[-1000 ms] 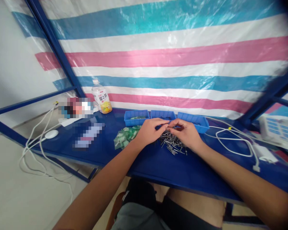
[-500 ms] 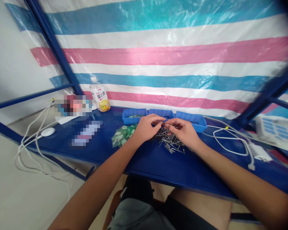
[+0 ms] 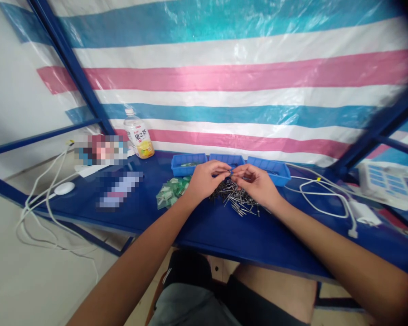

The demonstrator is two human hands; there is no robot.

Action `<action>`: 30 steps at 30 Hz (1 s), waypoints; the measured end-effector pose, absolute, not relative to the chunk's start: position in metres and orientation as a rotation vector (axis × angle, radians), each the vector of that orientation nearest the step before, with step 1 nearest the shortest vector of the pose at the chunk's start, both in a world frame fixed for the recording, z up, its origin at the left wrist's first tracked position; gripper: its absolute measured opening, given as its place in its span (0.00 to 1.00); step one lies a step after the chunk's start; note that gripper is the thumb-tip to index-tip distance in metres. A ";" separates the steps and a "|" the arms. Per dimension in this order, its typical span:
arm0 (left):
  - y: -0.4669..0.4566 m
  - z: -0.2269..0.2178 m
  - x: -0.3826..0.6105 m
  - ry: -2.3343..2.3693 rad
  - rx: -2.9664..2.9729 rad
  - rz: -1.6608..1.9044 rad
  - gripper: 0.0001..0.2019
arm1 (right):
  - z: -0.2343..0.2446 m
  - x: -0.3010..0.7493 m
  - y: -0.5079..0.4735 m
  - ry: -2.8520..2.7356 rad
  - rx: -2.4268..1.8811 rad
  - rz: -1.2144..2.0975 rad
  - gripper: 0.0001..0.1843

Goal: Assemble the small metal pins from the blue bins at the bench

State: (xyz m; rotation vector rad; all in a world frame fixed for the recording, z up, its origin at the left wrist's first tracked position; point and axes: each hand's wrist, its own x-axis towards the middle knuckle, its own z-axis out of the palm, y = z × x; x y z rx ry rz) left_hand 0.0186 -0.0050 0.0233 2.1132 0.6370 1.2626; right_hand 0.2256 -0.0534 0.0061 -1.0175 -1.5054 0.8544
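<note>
My left hand (image 3: pixel 206 181) and my right hand (image 3: pixel 257 182) meet almost fingertip to fingertip, each with thumb and fingers pinched together. Whatever sits between the fingertips is too small to make out. Right below them lies a heap of thin metal pins (image 3: pixel 237 201) that look like blind rivets, partly covered by my hands. Left of my left wrist is a pile of small green and clear plastic pieces (image 3: pixel 172 192). Behind the hands stand three blue bins in a row: the left bin (image 3: pixel 189 171) with some green bits, the middle bin (image 3: pixel 227 158) and the right bin (image 3: pixel 279 179).
A drink bottle (image 3: pixel 139 136) stands at the back left of the blue table (image 3: pixel 211 235). White cables (image 3: pixel 313 203) and a white adapter (image 3: pixel 364 213) lie at the right, near a white box with blue panels (image 3: pixel 387 183). Blue metal posts (image 3: pixel 76 77) frame a striped sheet behind.
The fingertips of both hands have shifted slightly, with a small gap now showing between them. The whole view has moved a little; the heaps and bins stay in place.
</note>
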 end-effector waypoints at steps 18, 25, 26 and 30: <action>-0.013 0.028 0.018 0.848 2.289 1.154 0.10 | 0.011 0.228 -0.060 -1.673 -1.127 0.627 0.17; -0.014 0.030 0.017 0.799 2.399 1.101 0.13 | 0.009 0.226 -0.060 -1.668 -1.078 0.665 0.26; -0.014 0.029 0.018 0.787 2.409 1.099 0.13 | 0.009 0.227 -0.060 -1.679 -1.075 0.657 0.28; -0.015 0.029 0.021 0.794 2.371 1.184 0.14 | 0.011 0.228 -0.060 -1.693 -1.076 0.618 0.29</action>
